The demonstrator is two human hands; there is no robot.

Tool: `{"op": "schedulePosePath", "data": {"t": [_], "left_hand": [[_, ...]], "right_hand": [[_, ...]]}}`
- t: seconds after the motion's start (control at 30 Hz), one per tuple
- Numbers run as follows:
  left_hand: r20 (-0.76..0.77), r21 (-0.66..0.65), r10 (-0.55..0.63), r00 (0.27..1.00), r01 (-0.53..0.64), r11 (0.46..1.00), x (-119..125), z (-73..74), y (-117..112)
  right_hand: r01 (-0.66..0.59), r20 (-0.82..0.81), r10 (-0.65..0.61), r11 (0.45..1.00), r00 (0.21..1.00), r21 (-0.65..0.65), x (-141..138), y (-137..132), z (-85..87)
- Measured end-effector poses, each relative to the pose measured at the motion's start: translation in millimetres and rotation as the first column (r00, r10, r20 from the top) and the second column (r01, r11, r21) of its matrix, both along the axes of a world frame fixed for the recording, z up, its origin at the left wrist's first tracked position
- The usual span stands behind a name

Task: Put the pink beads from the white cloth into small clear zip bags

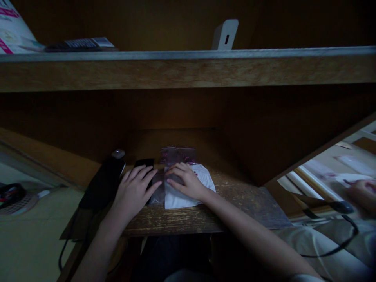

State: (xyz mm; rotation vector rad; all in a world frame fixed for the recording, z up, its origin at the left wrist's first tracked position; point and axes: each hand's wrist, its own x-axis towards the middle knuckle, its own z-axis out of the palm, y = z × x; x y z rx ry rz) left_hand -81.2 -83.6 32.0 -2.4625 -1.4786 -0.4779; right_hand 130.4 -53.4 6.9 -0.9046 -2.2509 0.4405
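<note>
My left hand (135, 185) lies palm down on the worn wooden shelf (188, 223), its fingers spread. Beneath and behind its fingertips is a flat black object (144, 162), perhaps a phone. A clear plastic bag (158, 192) lies between my two hands. My right hand (188, 181) rests on a white cloth-like piece (179, 200) with a rounded right side, the fingers slightly bent and the thumb apart from them. Just beyond its fingertips, small clear zip bags (178, 153) hold tiny pinkish-red bits. The frame is dim, so fine details are hard to make out.
A black pouch-like thing (101, 184) and a small grey device (118, 153) sit left of my hands. An upper shelf edge (188, 72) crosses above; a white box-shaped adapter (226, 34) stands on it. At right, beyond the side panel, another person's hand (362, 194) is blurred.
</note>
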Motion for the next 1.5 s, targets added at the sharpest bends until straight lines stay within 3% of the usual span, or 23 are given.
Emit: {"op": "schedulePosePath", "data": {"t": [0.13, 0.27, 0.37, 0.53, 0.67, 0.73, 0.77, 0.87, 0.93, 1.0, 1.07, 1.17, 1.4, 1.5], "left_hand": [[-0.027, -0.038, -0.034, 0.999, 0.033, 0.999, 33, 16.2, 54], [-0.004, -0.199, -0.034, 0.999, 0.032, 0.980, 54, 7.2, 93], [0.036, -0.280, -0.013, 0.999, 0.023, 0.960, 58, -4.7, 100], [0.018, -0.261, 0.040, 0.999, -0.034, 0.965, 52, -14.5, 97], [0.199, -0.228, 0.115, 0.973, -0.068, 0.971, 45, -13.9, 100], [0.435, -0.239, 0.119, 0.892, -0.013, 0.971, 44, -12.3, 103], [0.574, -0.249, 0.106, 0.812, 0.049, 0.967, 44, -11.3, 104], [0.887, -0.266, 0.115, 0.448, 0.291, 0.919, 49, -7.4, 106], [0.946, -0.310, 0.226, 0.233, 0.437, 0.844, 53, -5.3, 103], [0.924, -0.364, 0.364, 0.115, 0.557, 0.747, 55, -4.8, 101], [0.886, -0.395, 0.461, 0.058, 0.618, 0.680, 55, -6.7, 100], [0.858, -0.410, 0.513, 0.016, 0.624, 0.665, 54, -13.2, 103], [0.839, -0.454, 0.544, -0.022, 0.524, 0.721, 59, -24.9, 108], [0.867, -0.429, 0.499, 0.006, 0.518, 0.740, 61, -23.1, 105]], "right_hand": [[0.188, -0.149, -0.192, 0.981, 0.970, -0.038, 14, 11, 2.8], [0.311, -0.236, -0.312, 0.949, 0.920, -0.041, 29, 24, -2.8], [0.345, -0.289, -0.344, 0.937, 0.893, -0.051, 37, 35, -6.2], [0.308, -0.233, -0.305, 0.951, 0.923, -0.024, 43, 56, -1.9], [0.333, -0.187, -0.332, 0.943, 0.925, -0.027, 42, 82, -1.1], [0.341, -0.297, -0.359, 0.933, 0.885, -0.114, 40, 92, -4.1], [0.341, -0.368, -0.381, 0.924, 0.848, -0.171, 40, 94, -5.8], [0.245, -0.490, -0.385, 0.913, 0.782, -0.327, 38, 92, -7.0], [0.115, -0.504, -0.330, 0.905, 0.798, -0.410, 39, 83, -3.2], [-0.027, -0.513, -0.285, 0.855, 0.810, -0.518, 40, 73, 2.7], [-0.124, -0.515, -0.274, 0.782, 0.812, -0.611, 42, 65, 7.4], [-0.193, -0.530, -0.286, 0.712, 0.798, -0.675, 43, 62, 7.8], [-0.227, -0.552, -0.240, 0.730, 0.799, -0.645, 38, 70, -3.8], [-0.197, -0.506, -0.228, 0.731, 0.832, -0.654, 35, 68, -3.7]]}}
